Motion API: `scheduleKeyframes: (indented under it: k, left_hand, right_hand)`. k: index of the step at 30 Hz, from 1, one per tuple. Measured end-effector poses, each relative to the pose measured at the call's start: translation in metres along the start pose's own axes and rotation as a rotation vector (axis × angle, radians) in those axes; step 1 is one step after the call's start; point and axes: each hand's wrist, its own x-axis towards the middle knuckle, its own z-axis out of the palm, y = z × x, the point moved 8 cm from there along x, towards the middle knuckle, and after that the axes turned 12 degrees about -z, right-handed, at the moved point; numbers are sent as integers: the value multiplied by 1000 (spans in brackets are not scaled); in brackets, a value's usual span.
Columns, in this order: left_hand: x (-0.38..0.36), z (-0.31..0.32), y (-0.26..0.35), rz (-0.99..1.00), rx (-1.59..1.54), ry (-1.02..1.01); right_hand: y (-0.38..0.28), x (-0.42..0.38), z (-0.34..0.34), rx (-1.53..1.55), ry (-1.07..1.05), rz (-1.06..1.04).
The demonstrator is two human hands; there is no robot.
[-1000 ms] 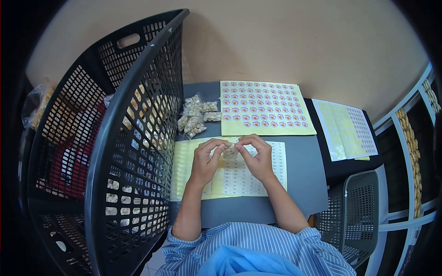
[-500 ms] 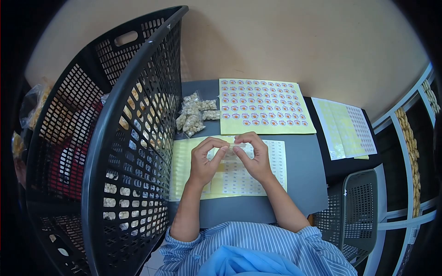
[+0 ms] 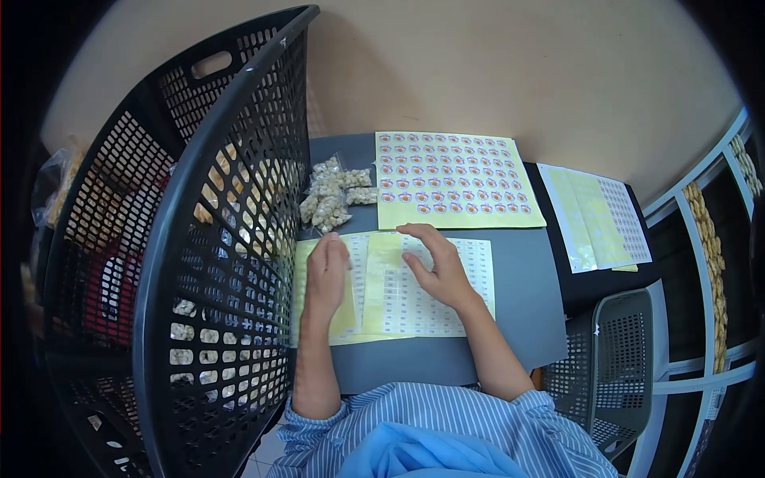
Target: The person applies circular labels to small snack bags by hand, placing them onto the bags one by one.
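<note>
My right hand (image 3: 437,269) hovers over a yellow-backed sheet of small printed labels (image 3: 434,315). Its thumb and fingers are apart, and nothing shows between them. Above the left part of the label sheets is my left hand (image 3: 325,275), turned edge-on and a little blurred; I cannot make out whether its fingers hold anything. Just beyond it, several clear bags of pale lumpy pieces (image 3: 328,195) lie in a pile. A large sheet of round red-and-white stickers (image 3: 454,221) lies behind the label sheets.
A tall black slatted basket (image 3: 179,203) stands close on my left, with packed bags showing through its holes. More sticker sheets (image 3: 586,215) lie on a black surface at the right. Below them is a dark green basket (image 3: 621,366), beside a white-framed rack (image 3: 697,271).
Both hands were together, pinching a small clear strip-like thing. Now they are apart: the left hand has moved left, the right hand has opened, and the strip is no longer visible.
</note>
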Motion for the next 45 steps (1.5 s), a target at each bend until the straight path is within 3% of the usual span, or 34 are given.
scheduleKeyframes:
  k: [1,2,5,8,13,19,21,22,24,26,28,30,33,35,37,45]
  left_hand:
    - [1,-8,-10,-131,138,52]
    - [0,-14,-8,-133,140,48]
    - [-6,-13,-19,-373,286,-123]
    - [-2,-3,-34,-344,212,-216]
    - [-7,3,-31,-423,227,-275]
    - [-4,14,-34,-354,286,-374]
    - [-11,24,-29,-417,-115,-456]
    - [-11,27,-32,-418,-116,-455]
    - [-10,34,-16,-97,58,-427]
    - [-14,43,-12,-150,-17,-388]
    - [-11,42,-15,-65,19,-252]
    - [-5,42,-22,-58,51,-254]
    - [-2,37,-23,-77,-10,-264]
    - [-2,35,-20,-101,-105,-271]
    - [-2,34,-20,-165,-168,-293]
    - [0,35,-21,-111,-141,-279]
  right_hand:
    - [7,-2,3,16,-32,79]
    - [14,-6,7,34,-64,159]
    - [25,-14,18,14,-128,218]
    - [21,-15,25,-90,-226,128]
    - [31,-22,33,-95,-269,171]
    - [30,-22,33,-64,-310,176]
    - [32,-22,34,-48,-328,173]
    - [35,-23,34,-16,-329,176]
    - [36,-23,34,14,-327,179]
    - [34,-22,32,39,-292,204]
    - [32,-20,28,77,-261,228]
    - [32,-18,25,116,-229,252]
    - [23,-12,15,106,-156,162]
    - [5,-5,10,-9,-106,-37]
    - [2,-4,11,-49,-95,-62]
    - [-3,-4,12,-169,-114,-158]
